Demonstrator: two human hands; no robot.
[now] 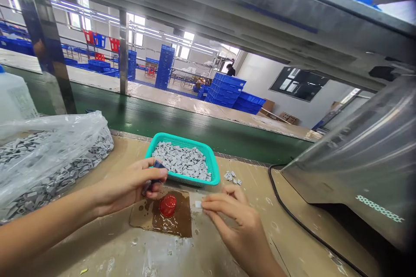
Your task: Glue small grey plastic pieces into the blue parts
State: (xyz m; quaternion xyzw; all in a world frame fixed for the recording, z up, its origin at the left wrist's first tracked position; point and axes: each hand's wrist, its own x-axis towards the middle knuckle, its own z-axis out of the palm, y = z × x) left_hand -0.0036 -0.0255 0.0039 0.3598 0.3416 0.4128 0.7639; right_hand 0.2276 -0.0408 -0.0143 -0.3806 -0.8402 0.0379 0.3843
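Observation:
My left hand (139, 181) is closed around a small dark blue block-like piece (158, 169), just in front of the basket; its exact kind is unclear. Between the fingertips of my right hand (232, 216) is a small pale grey plastic piece (198, 204). A red cap-like thing (168, 205), wet and shiny, sits between the hands on a wet brown square of cardboard (182, 225). Behind them stands a turquoise basket (213, 172) filled with small grey plastic pieces (182, 160). A few more loose grey pieces (232, 177) lie to its right.
A clear plastic bag (65, 138) of grey pieces bulks at left, near a white jug (16, 95). A black cable (292, 216) curves along the right side beside a metal housing (357, 151). Beyond the table runs a green conveyor belt (139, 112).

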